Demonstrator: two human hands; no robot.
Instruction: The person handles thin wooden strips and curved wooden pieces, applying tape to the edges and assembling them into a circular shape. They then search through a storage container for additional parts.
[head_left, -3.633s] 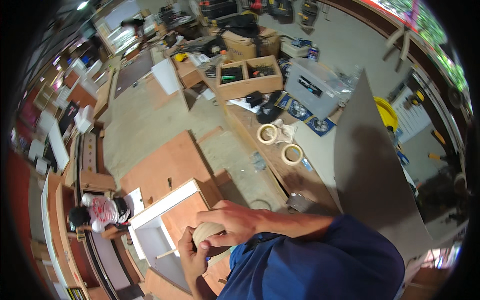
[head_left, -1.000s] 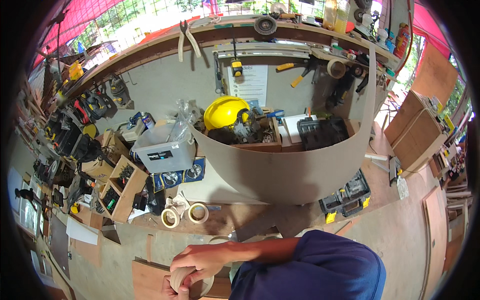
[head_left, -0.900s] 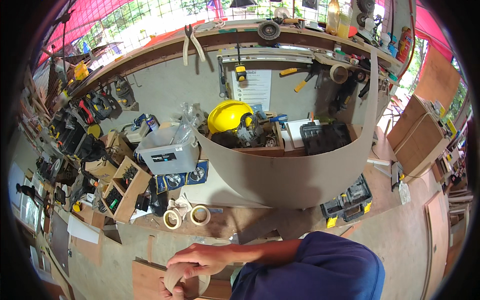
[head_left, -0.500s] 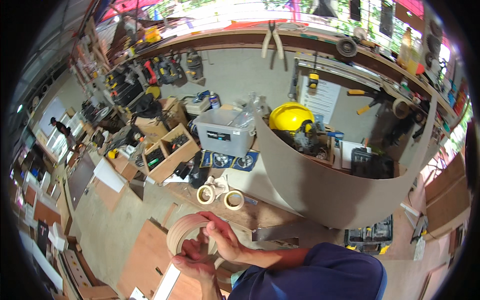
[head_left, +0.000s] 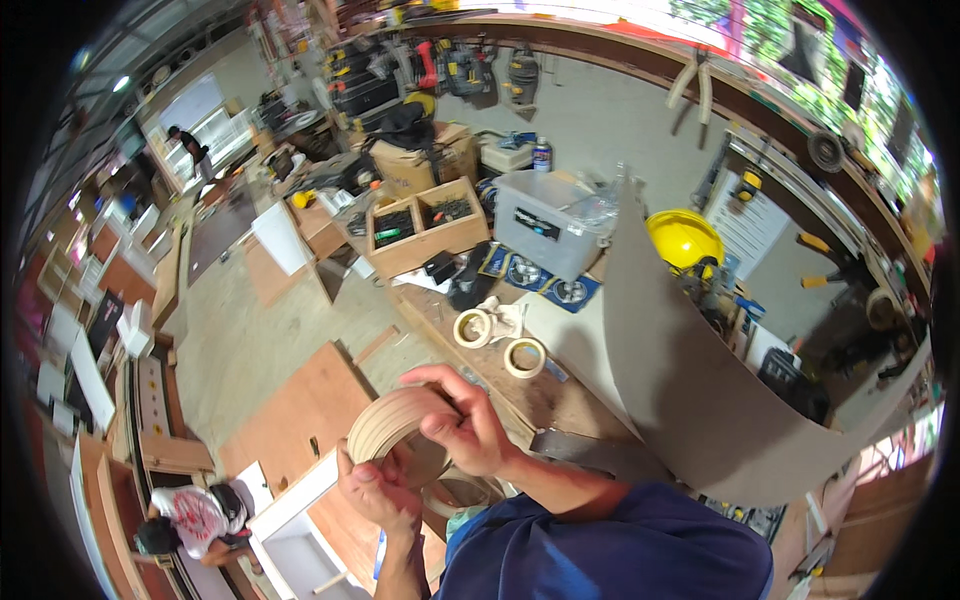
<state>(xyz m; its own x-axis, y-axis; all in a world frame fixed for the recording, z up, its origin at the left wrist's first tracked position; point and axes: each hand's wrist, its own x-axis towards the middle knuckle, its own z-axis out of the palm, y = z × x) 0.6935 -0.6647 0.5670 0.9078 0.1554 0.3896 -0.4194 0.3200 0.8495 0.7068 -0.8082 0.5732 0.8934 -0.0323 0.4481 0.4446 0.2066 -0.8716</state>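
Note:
Between my two hands is a coil of beige, wood-coloured edge banding (head_left: 385, 424), wound in several layers and held tilted in front of me. My left hand (head_left: 378, 497) grips its lower left side, thumb and fingers closed on the band. The right hand (head_left: 468, 428) wraps round the coil's right side, with its thumb toward the inside. Part of the far rim is hidden by my fingers. Beyond the coil, two rolls of masking tape (head_left: 509, 358) rest on the wooden bench (head_left: 425, 308).
A curved grey panel (head_left: 660, 380) stands on the right, near a yellow hard hat (head_left: 684, 238). Behind the tape are a clear plastic bin (head_left: 545, 225) and a wooden divided box (head_left: 430, 250). At lower left, a person in a white shirt (head_left: 200, 522) bends beside a white-lined cabinet (head_left: 300, 550).
My view has swung left, so the bench and panel sit farther right. The person in white and the cabinet have come into view. Both hands still hold the coil.

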